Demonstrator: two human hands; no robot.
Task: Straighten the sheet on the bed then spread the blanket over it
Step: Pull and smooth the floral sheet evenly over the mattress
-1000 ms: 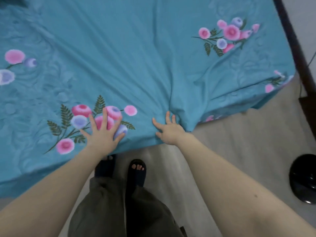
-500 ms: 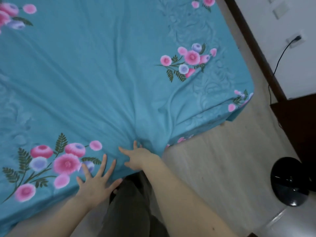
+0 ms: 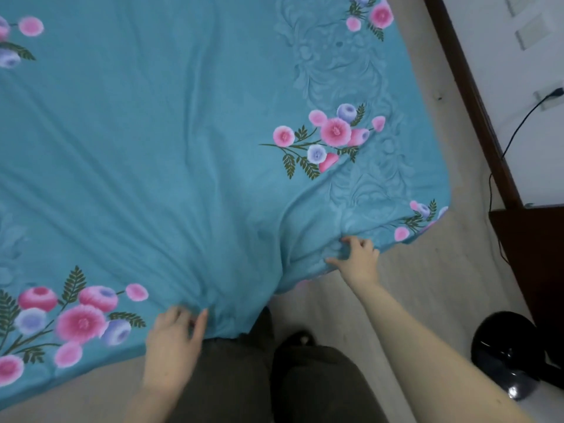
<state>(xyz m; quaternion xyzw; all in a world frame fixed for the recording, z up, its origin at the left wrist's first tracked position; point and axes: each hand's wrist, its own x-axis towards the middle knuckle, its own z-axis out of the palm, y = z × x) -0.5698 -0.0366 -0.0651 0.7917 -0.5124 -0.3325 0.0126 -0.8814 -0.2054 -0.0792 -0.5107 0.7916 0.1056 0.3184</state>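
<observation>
Here, a teal floral sheet (image 3: pixel 183 148) is lying spread across the bed, which is itself hidden beneath it, and the sheet is filling most of the view. Its near edge is hanging over the side toward the person, and its right corner (image 3: pixel 427 215) is drooping toward the pale floor (image 3: pixel 427 285).

The left hand (image 3: pixel 174 340) is resting at the near edge of the sheet, just right of a printed bouquet of pink and lilac flowers (image 3: pixel 82 322). Its fingers are bending into the cloth and its thumb is sticking out to the right; motion blur is softening the detail, but it appears to be gripping the fabric. Long creases are fanning out from this spot up across the sheet.

The right hand (image 3: pixel 357 257) is sitting farther right along the same edge, near the corner. Its fingers are curling and pinching a fold of the sheet while the thumb is pointing left. A second bouquet (image 3: pixel 329 138) is showing above it.

Between the arms, the person's dark olive trousers (image 3: pixel 320 386) and one black-sandalled foot (image 3: pixel 302 338) are standing on the floor against the hanging edge. At lower right a glossy black rounded object (image 3: pixel 503 358) is sitting on the floor beside dark wooden furniture (image 3: pixel 534 254), and a black cable (image 3: pixel 518 126) is running down the white wall (image 3: pixel 534 163).
</observation>
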